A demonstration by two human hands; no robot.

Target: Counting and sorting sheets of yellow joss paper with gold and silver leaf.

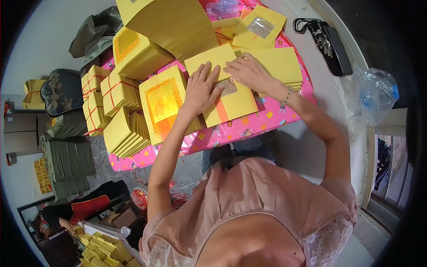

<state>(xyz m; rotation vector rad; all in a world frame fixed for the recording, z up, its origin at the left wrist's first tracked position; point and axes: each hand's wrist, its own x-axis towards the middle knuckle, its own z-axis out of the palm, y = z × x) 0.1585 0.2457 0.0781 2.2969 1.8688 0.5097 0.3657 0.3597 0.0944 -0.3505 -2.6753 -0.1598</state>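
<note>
A yellow paper sheet (238,107) with a silver patch and an orange band lies before me on the table. My left hand (201,89) rests flat on its left side, fingers spread. My right hand (254,74) lies on the upper right part, its fingers slightly bent and apart, touching a yellow paper flap (212,58). Whether the flap belongs to the same sheet, I cannot tell. Left of my left hand is a paper stack (168,84) with a gold and orange print. Another yellow stack (284,66) sits beyond my right wrist.
A pink patterned cloth (249,124) covers the table. Red-tied yellow bundles (116,91) stand at the left, with a tall paper stack (173,22) behind. A black case with keys (329,46) and a plastic bag (373,95) lie at the right. Another person (86,208) is at lower left.
</note>
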